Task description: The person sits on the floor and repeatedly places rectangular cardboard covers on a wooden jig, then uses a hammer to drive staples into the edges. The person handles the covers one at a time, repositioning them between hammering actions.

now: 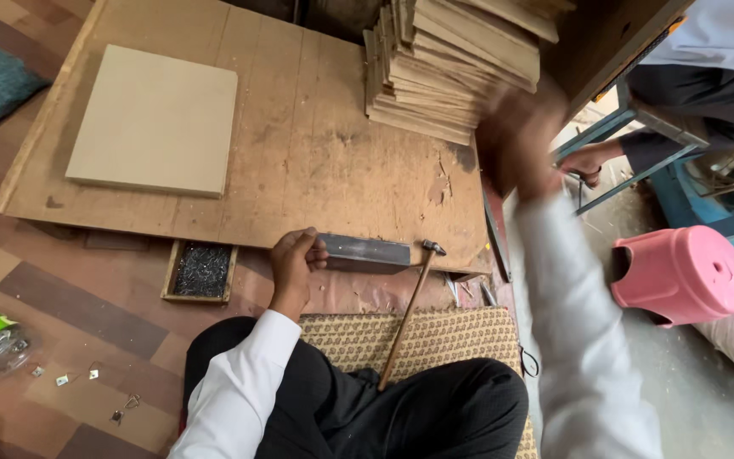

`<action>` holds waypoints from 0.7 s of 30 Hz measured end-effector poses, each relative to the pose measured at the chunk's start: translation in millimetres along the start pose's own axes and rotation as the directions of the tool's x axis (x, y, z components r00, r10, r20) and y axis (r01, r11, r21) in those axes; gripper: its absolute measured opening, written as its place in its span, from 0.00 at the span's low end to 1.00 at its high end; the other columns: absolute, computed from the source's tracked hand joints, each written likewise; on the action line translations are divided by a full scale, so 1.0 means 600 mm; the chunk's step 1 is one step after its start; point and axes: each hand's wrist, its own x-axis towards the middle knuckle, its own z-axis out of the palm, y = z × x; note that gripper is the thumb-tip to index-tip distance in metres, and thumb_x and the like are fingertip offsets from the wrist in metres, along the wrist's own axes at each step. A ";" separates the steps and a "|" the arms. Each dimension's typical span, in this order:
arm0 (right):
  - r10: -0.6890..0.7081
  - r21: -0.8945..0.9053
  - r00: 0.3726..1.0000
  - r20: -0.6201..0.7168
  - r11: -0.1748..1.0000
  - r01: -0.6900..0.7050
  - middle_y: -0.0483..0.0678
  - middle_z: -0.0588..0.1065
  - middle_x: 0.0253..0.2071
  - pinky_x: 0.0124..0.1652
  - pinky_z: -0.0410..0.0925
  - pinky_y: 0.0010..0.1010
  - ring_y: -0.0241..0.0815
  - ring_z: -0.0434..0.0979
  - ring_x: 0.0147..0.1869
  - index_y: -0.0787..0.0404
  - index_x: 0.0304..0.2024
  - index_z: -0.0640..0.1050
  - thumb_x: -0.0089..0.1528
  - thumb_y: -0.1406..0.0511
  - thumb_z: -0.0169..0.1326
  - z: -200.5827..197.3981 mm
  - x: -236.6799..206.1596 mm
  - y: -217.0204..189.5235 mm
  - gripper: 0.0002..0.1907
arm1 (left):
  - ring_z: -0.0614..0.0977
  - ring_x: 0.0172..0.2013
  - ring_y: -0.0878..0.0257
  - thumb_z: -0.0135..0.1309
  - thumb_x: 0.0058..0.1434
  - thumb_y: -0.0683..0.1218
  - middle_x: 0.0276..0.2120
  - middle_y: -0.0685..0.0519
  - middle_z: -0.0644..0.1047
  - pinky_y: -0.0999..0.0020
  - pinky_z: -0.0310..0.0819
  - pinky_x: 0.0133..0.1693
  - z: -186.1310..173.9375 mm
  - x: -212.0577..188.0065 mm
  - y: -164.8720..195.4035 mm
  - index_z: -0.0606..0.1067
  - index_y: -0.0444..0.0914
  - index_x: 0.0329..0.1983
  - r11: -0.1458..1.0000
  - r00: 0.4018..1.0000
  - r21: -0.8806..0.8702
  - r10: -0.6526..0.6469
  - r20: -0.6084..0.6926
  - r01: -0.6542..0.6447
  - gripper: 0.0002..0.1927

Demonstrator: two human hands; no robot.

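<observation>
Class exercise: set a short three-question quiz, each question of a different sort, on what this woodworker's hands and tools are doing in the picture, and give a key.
1. True or false: the left hand grips one end of the grey metal bar lying at the near edge of the wooden board.
2. Multiple choice: the blurred right hand is nearest to
A. the pink stool
B. the stack of thin wooden panels
C. the tray of small dark nails
3. Fill in: the hammer has its head by the bar and its handle resting on the person's ____.

Key: 1 true; 2 B; 3 lap.
</observation>
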 end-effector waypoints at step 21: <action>0.300 -0.177 0.816 -0.494 0.884 -0.432 0.52 0.77 0.42 0.26 0.69 0.26 0.39 0.78 0.33 0.70 0.62 0.70 0.60 0.81 0.49 -0.144 -0.537 0.389 0.25 | 0.78 0.52 0.38 0.73 0.42 0.42 0.52 0.29 0.72 0.53 0.74 0.52 -0.044 0.075 0.196 0.61 0.22 0.58 0.627 0.412 0.747 0.754 -0.512 -0.219 0.45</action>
